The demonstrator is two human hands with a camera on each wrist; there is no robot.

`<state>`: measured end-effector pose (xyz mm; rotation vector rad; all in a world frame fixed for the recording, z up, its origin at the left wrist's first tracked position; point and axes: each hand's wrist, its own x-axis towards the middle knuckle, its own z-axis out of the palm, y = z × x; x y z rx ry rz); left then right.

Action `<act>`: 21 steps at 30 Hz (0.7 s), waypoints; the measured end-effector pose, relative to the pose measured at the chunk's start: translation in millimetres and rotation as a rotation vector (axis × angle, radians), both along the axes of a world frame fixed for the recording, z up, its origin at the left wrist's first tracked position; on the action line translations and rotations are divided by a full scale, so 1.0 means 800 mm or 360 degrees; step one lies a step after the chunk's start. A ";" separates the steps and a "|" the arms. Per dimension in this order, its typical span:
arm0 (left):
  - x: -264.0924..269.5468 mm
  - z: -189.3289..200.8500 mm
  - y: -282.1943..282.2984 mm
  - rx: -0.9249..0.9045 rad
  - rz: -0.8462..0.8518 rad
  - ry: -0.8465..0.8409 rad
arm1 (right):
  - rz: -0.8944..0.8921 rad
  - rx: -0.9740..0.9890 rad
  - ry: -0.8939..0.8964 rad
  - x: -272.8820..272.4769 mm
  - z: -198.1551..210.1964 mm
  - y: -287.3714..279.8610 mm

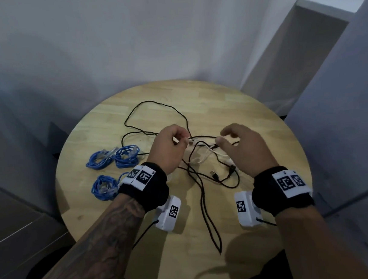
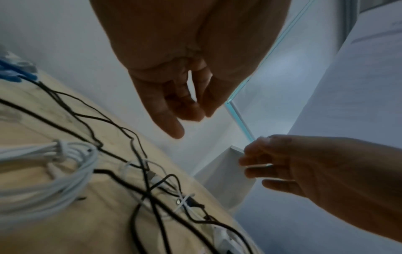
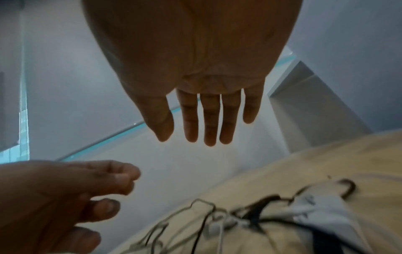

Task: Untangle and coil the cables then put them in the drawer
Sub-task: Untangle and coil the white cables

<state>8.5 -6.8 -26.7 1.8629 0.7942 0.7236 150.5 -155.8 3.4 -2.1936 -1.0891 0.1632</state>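
Observation:
A tangle of black cable and thin white cable lies in the middle of the round wooden table. My left hand hovers over the tangle's left side with its fingers curled; the left wrist view shows the left hand with nothing in it. My right hand hovers just to the right, and the right wrist view shows the right hand with straight, empty fingers. A coiled white cable lies under my left wrist. The tangle is blurred in the right wrist view.
Three coiled blue cables lie on the table's left side. A grey cabinet stands low at the left. A white panel leans against the wall behind the table on the right.

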 end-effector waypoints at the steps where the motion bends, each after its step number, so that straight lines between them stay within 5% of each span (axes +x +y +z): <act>1: 0.000 -0.004 0.001 -0.0011 -0.0027 0.0108 | 0.0064 -0.0087 0.0035 -0.003 -0.008 0.005; 5: 0.005 -0.025 -0.009 -0.0155 -0.0365 0.0599 | 0.0231 -0.0445 0.0180 -0.009 -0.046 0.033; 10: 0.008 -0.045 -0.011 0.0140 -0.0591 0.0954 | 0.0331 -0.0927 -0.0222 -0.015 -0.080 0.052; 16: 0.008 -0.051 -0.003 0.0073 -0.0466 0.0828 | 0.0207 -0.1094 -0.0675 -0.010 -0.069 0.050; 21: 0.015 -0.026 -0.010 -0.0311 -0.0109 -0.0062 | 0.0359 -0.0214 0.0060 -0.014 -0.033 0.047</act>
